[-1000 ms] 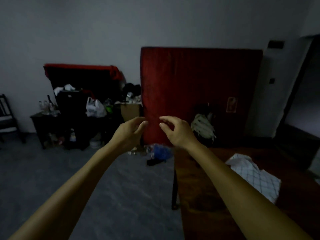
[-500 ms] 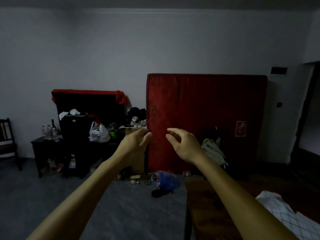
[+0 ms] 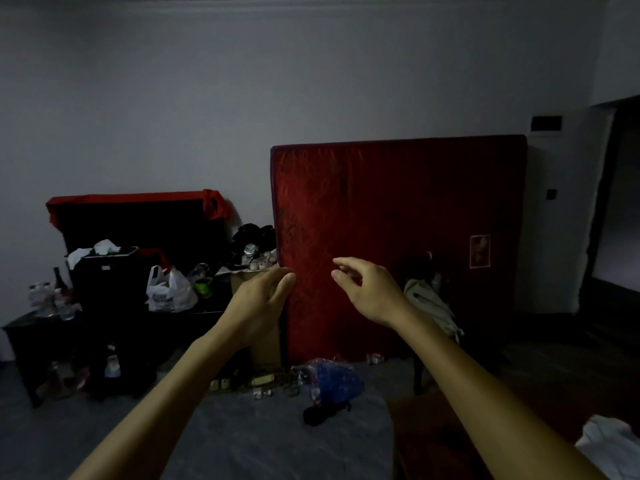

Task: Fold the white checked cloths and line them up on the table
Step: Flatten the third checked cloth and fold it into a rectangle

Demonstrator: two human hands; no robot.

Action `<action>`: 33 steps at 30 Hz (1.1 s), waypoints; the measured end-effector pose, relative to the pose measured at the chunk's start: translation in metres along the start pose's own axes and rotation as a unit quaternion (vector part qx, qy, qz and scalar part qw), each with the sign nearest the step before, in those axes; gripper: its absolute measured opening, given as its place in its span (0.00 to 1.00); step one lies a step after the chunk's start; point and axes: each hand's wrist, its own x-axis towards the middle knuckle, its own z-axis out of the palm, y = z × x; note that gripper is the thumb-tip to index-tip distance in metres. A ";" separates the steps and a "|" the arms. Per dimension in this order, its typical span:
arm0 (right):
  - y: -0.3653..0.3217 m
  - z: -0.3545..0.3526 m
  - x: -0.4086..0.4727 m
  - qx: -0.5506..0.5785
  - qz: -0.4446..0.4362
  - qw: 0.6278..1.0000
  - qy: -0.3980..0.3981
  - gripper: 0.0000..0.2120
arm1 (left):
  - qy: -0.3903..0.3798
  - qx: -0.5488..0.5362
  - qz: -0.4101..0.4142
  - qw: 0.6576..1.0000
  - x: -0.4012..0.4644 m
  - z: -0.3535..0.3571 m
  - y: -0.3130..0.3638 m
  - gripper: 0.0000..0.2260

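Both hands are raised in mid-air with arms stretched forward, and neither holds anything. The left hand [image 3: 258, 299] has loosely relaxed fingers extended toward the right hand [image 3: 372, 292], whose fingers are gently curved and slack; a small gap separates the two. Well below and to the right of the right hand, a white checked cloth [image 3: 611, 448] lies crumpled on the dark tabletop [image 3: 450, 441], only partly in view at the frame's corner. Beyond the hands a red mattress [image 3: 398, 209] leans upright against the wall. Left of the left hand, a white plastic bag [image 3: 169, 292] sits on a cluttered dark side table [image 3: 24, 327].
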 end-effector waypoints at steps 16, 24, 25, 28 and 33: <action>0.117 0.140 0.212 -0.030 0.065 0.997 0.040 0.18 | -0.044 -0.076 0.045 0.995 0.211 0.080 -0.222 0.27; 0.177 0.180 0.302 -0.062 0.105 0.989 0.086 0.17 | -0.078 -0.133 0.073 0.985 0.317 0.141 -0.288 0.25; 0.190 0.181 0.310 -0.069 0.114 0.987 0.087 0.17 | -0.084 -0.141 0.073 0.984 0.328 0.153 -0.295 0.25; 0.234 0.185 0.332 -0.068 0.136 0.984 0.093 0.18 | -0.099 -0.158 0.073 0.980 0.365 0.191 -0.312 0.27; 0.331 0.176 0.357 -0.092 0.170 0.976 0.103 0.19 | -0.124 -0.158 0.105 0.974 0.434 0.275 -0.316 0.27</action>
